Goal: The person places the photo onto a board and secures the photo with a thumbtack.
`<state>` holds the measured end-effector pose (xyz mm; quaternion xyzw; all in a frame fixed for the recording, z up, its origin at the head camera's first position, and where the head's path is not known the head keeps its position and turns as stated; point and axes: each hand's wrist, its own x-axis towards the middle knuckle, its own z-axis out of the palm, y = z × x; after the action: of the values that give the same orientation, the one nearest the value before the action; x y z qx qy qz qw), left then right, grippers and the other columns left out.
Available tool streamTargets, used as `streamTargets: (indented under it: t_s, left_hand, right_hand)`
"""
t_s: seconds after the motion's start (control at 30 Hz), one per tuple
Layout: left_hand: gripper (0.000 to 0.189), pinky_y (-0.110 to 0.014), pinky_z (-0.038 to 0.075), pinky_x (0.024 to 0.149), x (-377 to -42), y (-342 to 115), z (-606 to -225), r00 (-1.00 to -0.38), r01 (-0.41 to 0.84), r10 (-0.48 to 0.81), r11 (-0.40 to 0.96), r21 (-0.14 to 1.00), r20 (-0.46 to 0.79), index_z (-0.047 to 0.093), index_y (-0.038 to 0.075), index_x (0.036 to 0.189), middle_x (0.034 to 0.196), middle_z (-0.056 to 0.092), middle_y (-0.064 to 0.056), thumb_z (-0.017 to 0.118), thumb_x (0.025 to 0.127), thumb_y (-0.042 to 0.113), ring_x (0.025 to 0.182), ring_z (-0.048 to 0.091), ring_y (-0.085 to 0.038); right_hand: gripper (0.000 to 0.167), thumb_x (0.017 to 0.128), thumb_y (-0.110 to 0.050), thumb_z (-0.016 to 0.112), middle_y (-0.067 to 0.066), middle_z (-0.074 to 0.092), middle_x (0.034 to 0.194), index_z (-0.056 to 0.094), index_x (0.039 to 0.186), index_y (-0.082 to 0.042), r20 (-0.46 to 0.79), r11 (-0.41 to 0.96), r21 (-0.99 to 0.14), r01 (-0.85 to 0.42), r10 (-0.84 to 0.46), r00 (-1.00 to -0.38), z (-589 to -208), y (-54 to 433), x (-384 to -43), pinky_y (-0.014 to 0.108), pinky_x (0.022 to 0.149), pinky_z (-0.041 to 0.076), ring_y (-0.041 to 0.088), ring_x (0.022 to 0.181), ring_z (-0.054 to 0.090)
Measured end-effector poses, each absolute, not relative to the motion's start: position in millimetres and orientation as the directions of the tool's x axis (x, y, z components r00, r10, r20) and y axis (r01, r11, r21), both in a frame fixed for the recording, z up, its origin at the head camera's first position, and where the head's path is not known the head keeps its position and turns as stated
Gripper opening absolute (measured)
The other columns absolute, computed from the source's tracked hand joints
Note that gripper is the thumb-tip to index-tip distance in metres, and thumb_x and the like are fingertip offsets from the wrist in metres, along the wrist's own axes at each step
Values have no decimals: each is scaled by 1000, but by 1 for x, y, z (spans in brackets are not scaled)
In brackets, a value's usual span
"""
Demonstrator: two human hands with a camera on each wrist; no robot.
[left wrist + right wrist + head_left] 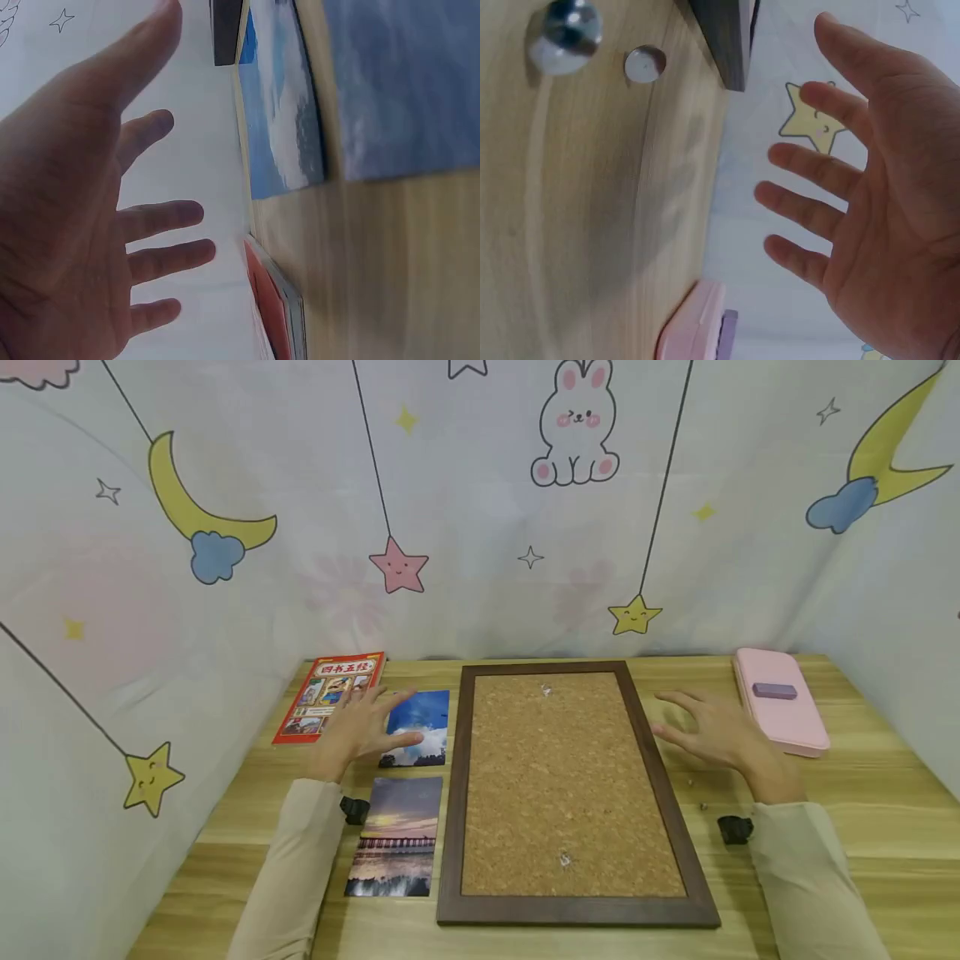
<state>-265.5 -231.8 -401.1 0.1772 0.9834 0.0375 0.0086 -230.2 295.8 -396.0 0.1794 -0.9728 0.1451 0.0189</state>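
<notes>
A cork board (562, 777) in a dark brown frame lies on the table between both hands. My left hand (352, 731) hovers over the sky photo (423, 718) and a red book (300, 714), its fingers spread and holding nothing. Below the sky photo lies a sunset photo with a pier (397, 835). To the right of the frame, my right hand (712, 735) is raised with spread fingers, also without anything in it. Under it sit two small shiny round pieces, likely thumbtacks; a silver one (645, 64) shows in the right wrist view.
A pink case (787, 718) with a purple strap lies at the right back. Small clear, shiny bits (565, 860) sit on the cork near its top and bottom. A white curtain (480, 510) printed with stars and moons hangs behind the wood-grain table (885, 852).
</notes>
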Motion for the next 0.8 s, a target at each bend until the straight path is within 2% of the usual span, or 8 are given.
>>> streamTargets:
  t_s: [0.17, 0.23, 0.33, 0.47, 0.63, 0.8]
  left_hand:
    - [86, -69, 11, 112, -271, -226, -399, -935, 345, 352, 932, 111, -49, 36, 24, 157, 152, 39, -26, 63, 87, 66, 137, 39, -49]
    - [85, -71, 13, 110, -273, -224, -396, -935, 332, 345, 932, 148, -78, 35, 22, 157, 153, 37, -27, 65, 89, 62, 137, 38, -51]
    - [83, -72, 22, 107, -277, -223, -395, -937, 306, 329, 935, 179, -114, 33, 21, 157, 154, 34, -29, 67, 90, 57, 136, 38, -53]
    - [83, -72, 32, 101, -280, -223, -395, -939, 275, 304, 945, 179, -161, 30, 21, 158, 154, 31, -30, 67, 91, 54, 134, 38, -55]
    - [83, -70, 33, 102, -285, -220, -397, -943, 253, 284, 951, 177, -176, 30, 20, 159, 154, 31, -31, 67, 92, 52, 134, 37, -55]
    - [81, -66, 36, 103, -283, -217, -400, -955, 169, 206, 969, 182, -213, 31, 10, 157, 149, 36, -35, 63, 95, 52, 133, 38, -54]
  right_hand:
    - [48, 101, -34, 60, 29, 56, 134, 58, 136, -1, 83, 835, -385, -393, -393, -916, -400, 304, -232, 63, 97, 41, 50, 120, 54]
    - [39, 101, -27, 62, 27, 63, 125, 63, 128, 1, 80, 812, -416, -409, -415, -906, -401, 308, -233, 59, 90, 47, 45, 108, 62]
    - [29, 99, -20, 64, 19, 69, 110, 68, 118, 2, 46, 791, -445, -420, -448, -893, -401, 311, -234, 51, 80, 53, 34, 95, 67]
    - [21, 98, -18, 66, 6, 72, 101, 72, 110, -2, -22, 773, -486, -407, -476, -879, -398, 313, -234, 40, 74, 53, 20, 87, 66]
    - [8, 96, -14, 69, -3, 68, 87, 73, 97, -8, -91, 744, -553, -375, -501, -861, -392, 319, -233, 29, 67, 48, 11, 76, 58]
    - [5, 94, -13, 70, -5, 65, 81, 71, 91, -8, -199, 707, -616, -348, -567, -799, -395, 324, -229, 25, 65, 46, 5, 71, 54]
